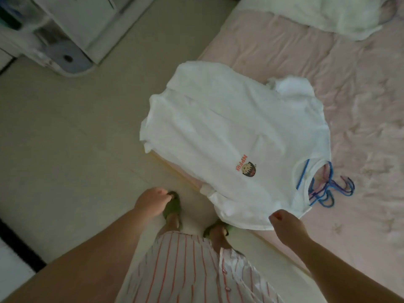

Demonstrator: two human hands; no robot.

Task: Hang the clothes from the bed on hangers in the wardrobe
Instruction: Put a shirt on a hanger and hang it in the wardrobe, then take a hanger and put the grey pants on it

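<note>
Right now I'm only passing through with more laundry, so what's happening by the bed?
A person stands at the edge of the bed over a white T-shirt with a small cartoon print, spread across its corner. The right hand is at the shirt's near sleeve; whether it grips the cloth is unclear. The left hand hangs loosely curled, holding nothing. Blue and pink hangers lie beside and under the collar. Nothing is hung yet.

A home bedroom is showing here: a bed (328, 88) in a wrinkled pink sheet is lying low by a pale floor (65, 132), with a white T-shirt (229, 132), coloured hangers (328, 191) and white bedding (328, 16) sitting on it, and white furniture (72, 25) standing nearby.
</note>
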